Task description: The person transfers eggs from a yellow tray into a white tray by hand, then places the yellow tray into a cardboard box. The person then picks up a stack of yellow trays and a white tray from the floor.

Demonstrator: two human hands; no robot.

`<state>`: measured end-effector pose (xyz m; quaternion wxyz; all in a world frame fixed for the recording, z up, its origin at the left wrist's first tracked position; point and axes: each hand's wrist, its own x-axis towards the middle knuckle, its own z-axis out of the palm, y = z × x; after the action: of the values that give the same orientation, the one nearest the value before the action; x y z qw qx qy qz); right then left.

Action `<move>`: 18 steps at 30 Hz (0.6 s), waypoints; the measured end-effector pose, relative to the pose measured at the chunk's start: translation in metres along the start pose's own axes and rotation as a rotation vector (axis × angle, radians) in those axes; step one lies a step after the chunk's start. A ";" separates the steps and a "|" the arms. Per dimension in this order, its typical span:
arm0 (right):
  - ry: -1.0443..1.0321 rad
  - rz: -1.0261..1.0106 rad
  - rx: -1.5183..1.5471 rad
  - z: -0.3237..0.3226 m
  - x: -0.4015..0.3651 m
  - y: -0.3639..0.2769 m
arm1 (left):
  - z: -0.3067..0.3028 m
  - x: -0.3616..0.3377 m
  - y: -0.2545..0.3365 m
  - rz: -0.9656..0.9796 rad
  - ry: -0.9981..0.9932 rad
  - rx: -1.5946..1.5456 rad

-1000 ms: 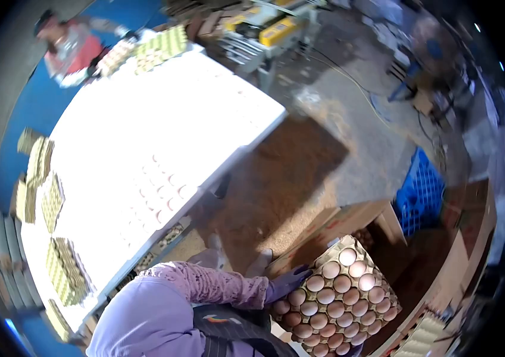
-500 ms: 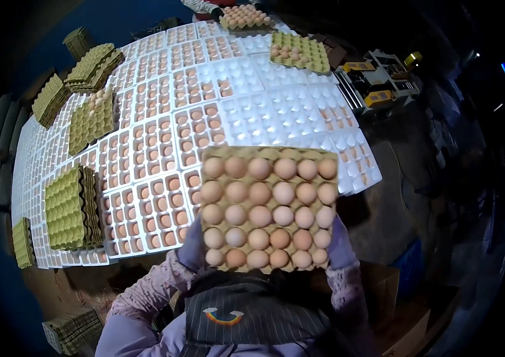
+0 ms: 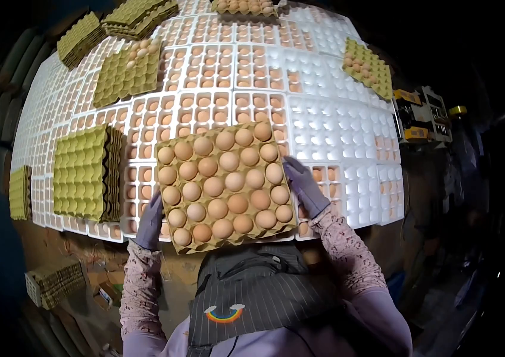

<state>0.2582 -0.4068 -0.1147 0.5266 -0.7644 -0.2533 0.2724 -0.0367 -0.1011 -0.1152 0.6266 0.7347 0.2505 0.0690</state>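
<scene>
A pulp egg tray (image 3: 212, 241) full of brown eggs sits at the front of the table, over white moulded trays (image 3: 331, 128), its right side turned up and away from me. My gloved left hand (image 3: 151, 221) is at its left edge, fingers along the side. On the opposite edge, my right hand (image 3: 306, 189), also gloved, has its thumb and fingers against the side; their undersides are hidden. Left of the tray stands a stack of empty egg trays (image 3: 80, 172). Eggs fill many cells of the white trays; several cells to the right are empty.
Farther back lies a pulp tray (image 3: 115, 80) with a few eggs, and another partly filled one (image 3: 377, 77) is at the right. More stacked trays (image 3: 80, 38) stand back left. A yellow-and-metal machine (image 3: 425, 116) adjoins the table's right edge. Below the front edge is another stack (image 3: 56, 282).
The full egg tray has gone down and left towards the table and turned anticlockwise. Both hands moved with it, the right now higher along its edge. My view has shifted.
</scene>
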 end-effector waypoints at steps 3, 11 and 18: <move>0.162 -0.249 -0.268 -0.009 0.041 -0.054 | -0.016 0.033 0.036 0.060 0.384 0.030; -0.173 -0.192 -0.011 -0.009 0.099 -0.080 | -0.026 0.094 0.070 0.338 0.135 0.935; -0.414 -0.262 -0.940 0.013 0.114 -0.120 | -0.020 0.093 0.083 0.148 0.267 -0.389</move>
<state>0.3200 -0.2832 -0.0228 0.0955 -0.8102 -0.5402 0.2064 0.0582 -0.0483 -0.0514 0.7109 0.6009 0.2586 0.2584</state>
